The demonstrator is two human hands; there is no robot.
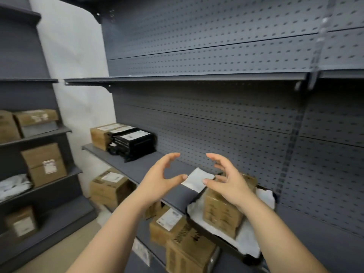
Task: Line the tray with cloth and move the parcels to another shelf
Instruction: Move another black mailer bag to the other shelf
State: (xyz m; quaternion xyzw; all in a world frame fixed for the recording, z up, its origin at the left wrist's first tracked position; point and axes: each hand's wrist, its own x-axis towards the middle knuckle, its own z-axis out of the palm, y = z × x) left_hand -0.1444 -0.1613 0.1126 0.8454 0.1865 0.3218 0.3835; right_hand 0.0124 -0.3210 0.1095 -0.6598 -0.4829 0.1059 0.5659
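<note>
A black tray [222, 240] lined with white cloth [248, 241] rests on the grey middle shelf [137, 166] at lower right. A brown cardboard parcel [222, 213] stands in the tray on the cloth. My left hand [161, 178] and my right hand [226, 180] hover side by side above the shelf, just left of and over the tray, fingers spread and curled, holding nothing. Farther left on the same shelf sit a brown parcel [100, 134] and a stack of black parcels [134, 143] with white labels.
An upper shelf [185, 78] runs across the grey pegboard wall. More brown boxes [187, 247] lie below the middle shelf. A second rack [43, 164] on the left holds labelled boxes and white cloth [13, 186]. Tan floor shows at lower left.
</note>
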